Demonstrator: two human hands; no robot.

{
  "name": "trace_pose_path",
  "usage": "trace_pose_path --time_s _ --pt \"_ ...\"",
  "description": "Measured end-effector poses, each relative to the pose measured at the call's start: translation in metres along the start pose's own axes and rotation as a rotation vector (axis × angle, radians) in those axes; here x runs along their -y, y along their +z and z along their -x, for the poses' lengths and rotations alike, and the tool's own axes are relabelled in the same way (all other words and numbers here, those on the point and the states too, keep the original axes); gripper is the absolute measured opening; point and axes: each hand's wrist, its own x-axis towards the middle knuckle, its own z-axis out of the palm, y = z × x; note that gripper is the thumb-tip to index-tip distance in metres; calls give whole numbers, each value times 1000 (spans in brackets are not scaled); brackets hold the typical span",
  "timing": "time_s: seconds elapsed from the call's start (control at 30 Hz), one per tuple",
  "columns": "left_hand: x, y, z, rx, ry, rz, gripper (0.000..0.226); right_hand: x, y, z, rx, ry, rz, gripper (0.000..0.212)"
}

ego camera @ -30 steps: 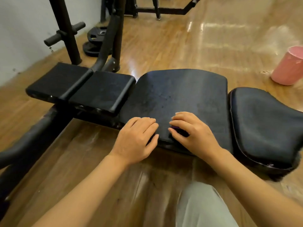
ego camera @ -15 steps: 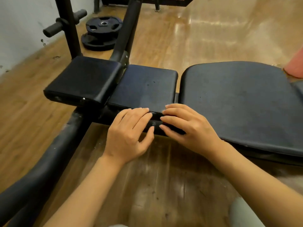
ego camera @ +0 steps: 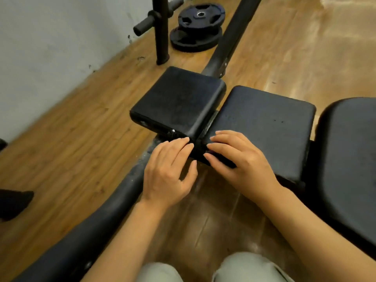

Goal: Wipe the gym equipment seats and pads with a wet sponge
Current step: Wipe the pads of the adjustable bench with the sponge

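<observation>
The sponge (ego camera: 210,153) is almost wholly hidden under the right hand (ego camera: 242,159) — only a dark purplish sliver shows between its fingers (ego camera: 218,148). The large pad (ego camera: 350,159) runs off the right edge, and the weight plates (ego camera: 198,27) lie partly behind the frame tube (ego camera: 230,41).

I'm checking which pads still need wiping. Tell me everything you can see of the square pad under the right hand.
The square pad is black, thickly padded, with rounded corners and what looks like a finely textured vinyl cover with a few small specks. It lies flat on the bench frame, between the left pad and the larger seat, with narrow gaps on both sides. The right hand lies over its near left corner, with a dark purple scrap, probably the sponge, under the fingers.
</observation>
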Motion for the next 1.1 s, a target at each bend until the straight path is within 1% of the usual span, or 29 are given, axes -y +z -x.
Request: trace_pose_path --time_s 0.1,0.17,0.23,0.33,0.4,0.47,0.53,0.63,0.73,0.8,0.87,0.93,0.97,1.0,1.03,1.07,1.1 --pt "22 -3 2 -9 -108 -12 37 9 25 -11 -11 60 -110 26" --pt "40 1 -2 -49 -194 17 40 9 41 -19 -21 62 -119 26" --pt "59 10 -7 -68 -244 7 43 7 57 -31 -38 30 -110 27" --pt "90 25 -9 -49 -279 -30 48 3 84 -55 -92 -44 -76 25" --pt "112 33 -11 -46 -289 -42 51 2 103 -66 -120 -101 -32 24" --pt "133 37 -15 -8 -278 -47 54 1 121 -72 -114 -149 11 24" --pt "156 37 -17 40 -223 -31 56 -1 135 -75 -83 -198 76 24" --pt "190 36 -18 116 -69 -24 56 -6 140 -75 -36 -281 234 25" --pt "213 38 -17 168 67 -26 57 -3 130 -67 84 -268 373 39" --pt "221 41 -17 160 134 -25 56 2 123 -59 154 -230 450 48" --pt "232 45 -16 147 197 -3 55 10 117 -52 205 -218 539 49" --pt "240 49 -14 131 253 4 56 12 115 -45 241 -251 614 48" --pt "243 52 -13 113 274 0 56 12 115 -41 257 -249 652 56" --pt "246 56 -12 99 268 12 56 11 115 -38 260 -254 670 66" --pt "247 59 -10 74 263 35 56 10 115 -37 249 -273 682 72" --pt "245 60 -10 43 264 54 55 10 117 -40 228 -290 695 72" --pt "245 63 -9 29 254 84 56 9 123 -43 185 -314 728 66"
